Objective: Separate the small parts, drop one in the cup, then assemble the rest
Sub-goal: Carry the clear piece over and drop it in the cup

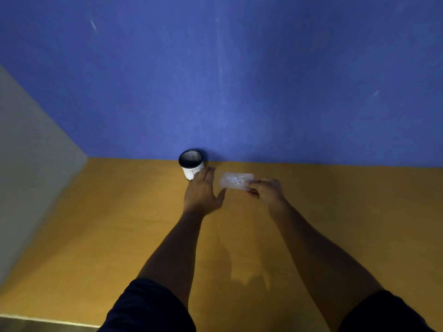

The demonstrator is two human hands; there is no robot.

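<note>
Cup (191, 164) against blue wall (239, 80), behind left hand (202, 191)

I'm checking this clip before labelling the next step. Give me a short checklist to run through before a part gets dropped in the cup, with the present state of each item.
1. Cup upright, mouth open: ok, it stands against the blue wall.
2. Clear packet held: ok, the right hand pinches its right end.
3. Left hand free to take a part: ok, open, fingers spread, beside the cup.
4. Way into the cup clear: ok, nothing covers the mouth.
5. Parts separated: cannot tell, the packet's contents are a pale blur.
6. Table free of loose parts: ok, none visible.
</note>
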